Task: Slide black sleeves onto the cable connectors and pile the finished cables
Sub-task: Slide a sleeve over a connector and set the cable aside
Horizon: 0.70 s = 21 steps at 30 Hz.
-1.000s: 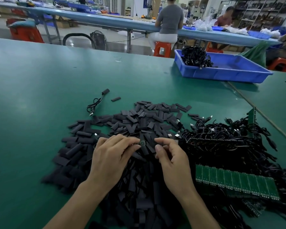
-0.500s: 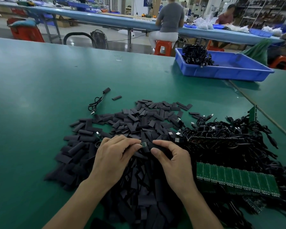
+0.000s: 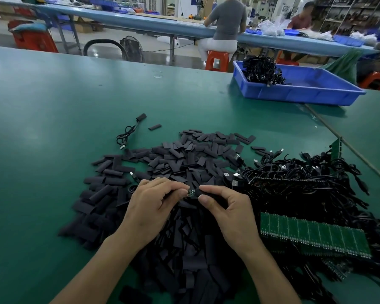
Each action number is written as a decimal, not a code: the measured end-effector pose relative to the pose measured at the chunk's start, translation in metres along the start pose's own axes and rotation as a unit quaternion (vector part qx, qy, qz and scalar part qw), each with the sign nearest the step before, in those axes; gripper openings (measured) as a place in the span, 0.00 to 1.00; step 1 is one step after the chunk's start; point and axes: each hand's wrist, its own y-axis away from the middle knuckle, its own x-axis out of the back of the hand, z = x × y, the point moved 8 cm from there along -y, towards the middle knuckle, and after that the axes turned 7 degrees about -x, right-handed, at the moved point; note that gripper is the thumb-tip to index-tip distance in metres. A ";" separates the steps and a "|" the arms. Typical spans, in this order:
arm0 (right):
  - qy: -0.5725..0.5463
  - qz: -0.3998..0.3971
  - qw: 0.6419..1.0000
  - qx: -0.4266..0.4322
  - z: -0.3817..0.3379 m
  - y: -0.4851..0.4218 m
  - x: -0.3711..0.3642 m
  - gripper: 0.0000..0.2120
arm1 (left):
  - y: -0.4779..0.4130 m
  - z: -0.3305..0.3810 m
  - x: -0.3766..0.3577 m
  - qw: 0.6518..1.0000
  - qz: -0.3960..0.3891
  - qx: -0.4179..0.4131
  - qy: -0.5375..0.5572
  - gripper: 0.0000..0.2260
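Nearer the left hand (image 3: pixel 154 207) now, the right hand (image 3: pixel 230 212), its black sleeve (image 3: pixel 203 193) at the connector (image 3: pixel 190 192).

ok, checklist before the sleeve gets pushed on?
1. Left hand pinches the connector: ok.
2. Right hand pinches the sleeve: ok.
3. Sleeve mouth lined up with the connector: cannot tell, the fingertips hide it.
4. Sleeve fully over the connector: not ok, bare green board shows between the hands.
5. Place for finished pieces: ok, one sleeved cable lies on the table beyond the loose sleeves.
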 end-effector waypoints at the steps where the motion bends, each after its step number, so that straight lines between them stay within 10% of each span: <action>1: -0.001 -0.007 1.000 0.000 -0.001 0.000 0.000 0.10 | 0.000 -0.001 0.000 1.000 -0.001 0.004 0.009 0.09; 21: 0.011 -0.036 0.999 0.018 -0.008 0.004 -0.010 0.11 | 0.002 -0.002 0.001 0.993 0.008 0.029 0.118 0.03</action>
